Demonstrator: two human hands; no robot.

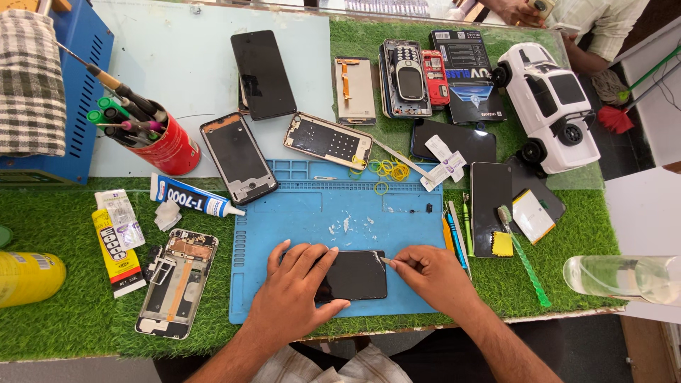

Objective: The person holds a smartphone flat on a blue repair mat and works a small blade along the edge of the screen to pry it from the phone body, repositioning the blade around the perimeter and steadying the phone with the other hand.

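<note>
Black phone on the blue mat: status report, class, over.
Left hand pressing black phone flat. Right hand working thin tool at its corner. Blue mat scattered with small scraps.

Bare hands (pixel 298 291): two
White toy cars (pixel 550 106): one
Red pen cups (pixel 170 145): one
Yellow rubber bands (pixel 389 169): several
Blue silicone work mats (pixel 284 227): one

Phone screen (pixel 352 275) half under left hand (pixel 294 287), right fingers' (pixel 397 259) tool — too small to tell

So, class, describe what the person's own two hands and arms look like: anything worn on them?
Both forearms are bare, with no sleeves showing. The left hand and the right hand wear no gloves, and no rings, watch or bracelet can be seen. The fingernails are short.
</note>
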